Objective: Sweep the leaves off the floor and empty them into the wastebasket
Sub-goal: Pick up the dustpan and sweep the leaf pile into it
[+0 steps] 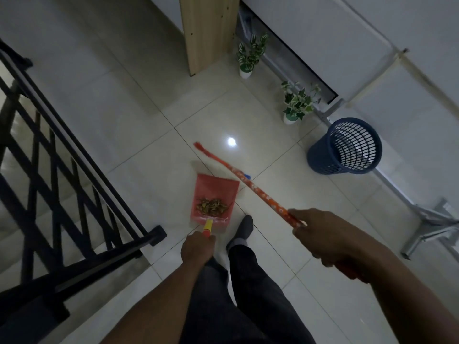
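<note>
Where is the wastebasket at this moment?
In the head view the blue mesh wastebasket stands on the tiled floor at the right, just beyond the nearer potted plant, against the grey metal frame along the wall and well right of the dustpan.

Glossy pale floor tiles (pixel 139 125) with a bright light reflection (pixel 231 141), black metal railing (pixel 49 170) at left, light wooden panel (pixel 207 31), two small potted plants (pixel 250 55) along white wall (pixel 372 45).
</note>
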